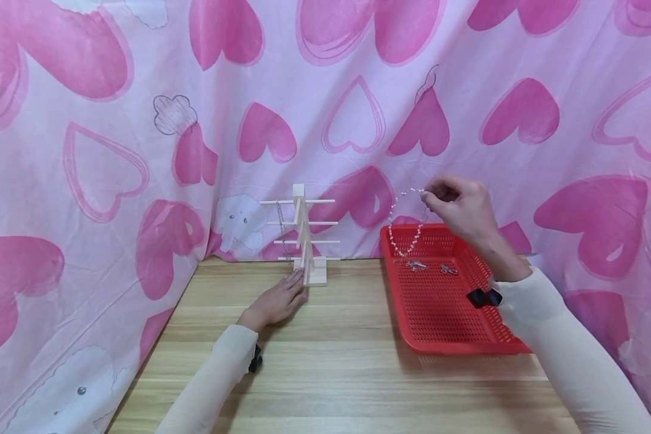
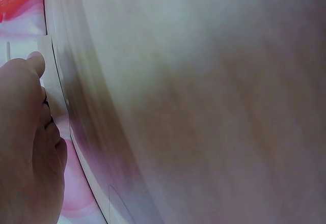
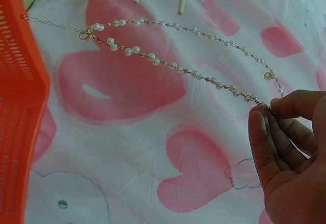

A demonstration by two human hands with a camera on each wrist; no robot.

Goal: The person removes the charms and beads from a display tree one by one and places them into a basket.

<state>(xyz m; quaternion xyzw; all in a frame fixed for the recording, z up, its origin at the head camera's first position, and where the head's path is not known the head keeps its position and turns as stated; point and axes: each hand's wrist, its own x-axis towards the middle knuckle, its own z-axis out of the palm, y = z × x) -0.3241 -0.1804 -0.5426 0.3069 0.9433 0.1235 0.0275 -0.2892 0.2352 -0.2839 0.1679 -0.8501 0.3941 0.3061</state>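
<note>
My right hand (image 1: 461, 202) pinches a pearl necklace (image 1: 392, 232) between thumb and fingertips, above the back of a red basket (image 1: 396, 301). The necklace hangs as a loop; the right wrist view shows its white pearls, gold links, clasp and extender chain (image 3: 53, 24). On the table, my left hand (image 1: 276, 301) touches the base (image 1: 319, 278) of a wooden rack (image 1: 299, 191), its fingers lying against the base's left side. A silver chain (image 1: 281, 217) hangs from a left peg of the rack. Part of the base is hidden behind the left hand.
Two small heaps of silver jewelry, one on the left (image 1: 416, 265) and one on the right (image 1: 448, 269), lie in the basket's back half. A pink heart-patterned cloth (image 1: 352, 36) hangs behind the wooden table (image 1: 325, 374) and along both sides.
</note>
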